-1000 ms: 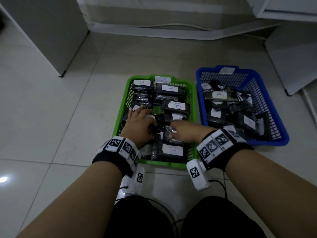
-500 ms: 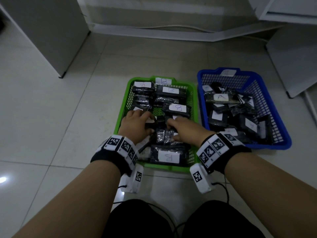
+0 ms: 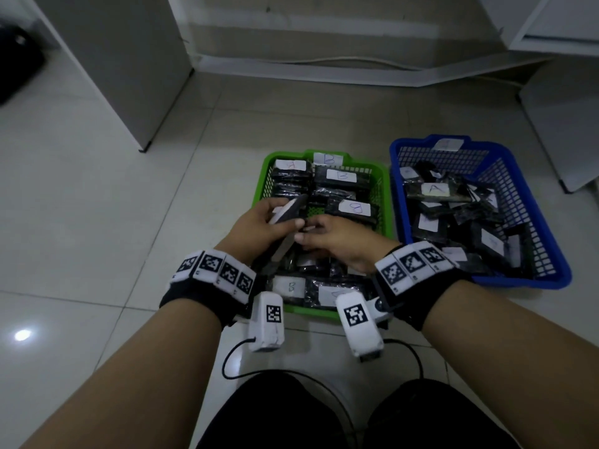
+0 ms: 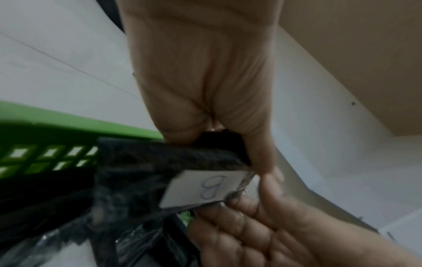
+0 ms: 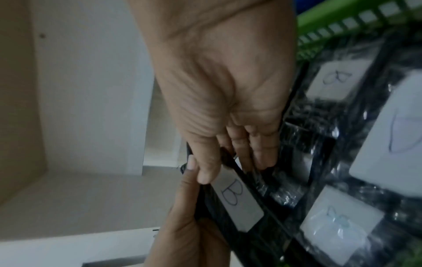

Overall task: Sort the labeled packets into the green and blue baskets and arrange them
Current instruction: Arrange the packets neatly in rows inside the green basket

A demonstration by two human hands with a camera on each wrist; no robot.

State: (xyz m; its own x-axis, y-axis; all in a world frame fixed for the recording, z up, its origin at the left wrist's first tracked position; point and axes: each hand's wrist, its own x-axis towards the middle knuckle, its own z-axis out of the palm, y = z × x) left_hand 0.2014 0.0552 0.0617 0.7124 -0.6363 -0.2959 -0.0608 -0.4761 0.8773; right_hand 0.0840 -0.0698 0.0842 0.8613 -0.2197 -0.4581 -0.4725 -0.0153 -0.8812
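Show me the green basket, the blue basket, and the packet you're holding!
Green plastic basket (image 3: 261, 176): head view, on its left wall.
Blue plastic basket (image 3: 547, 254): head view, on its right rim.
Black packet with white B label (image 5: 239, 204): right wrist view, on its label, held by both hands.

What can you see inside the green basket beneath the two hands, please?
The green basket holds black packets with white B labels; the left hand lifts one. Whatever lies under both hands is covered.

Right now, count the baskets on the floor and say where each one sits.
2. The green basket sits directly ahead under both hands; the blue basket sits beside it on its right, their rims close together. No others show.
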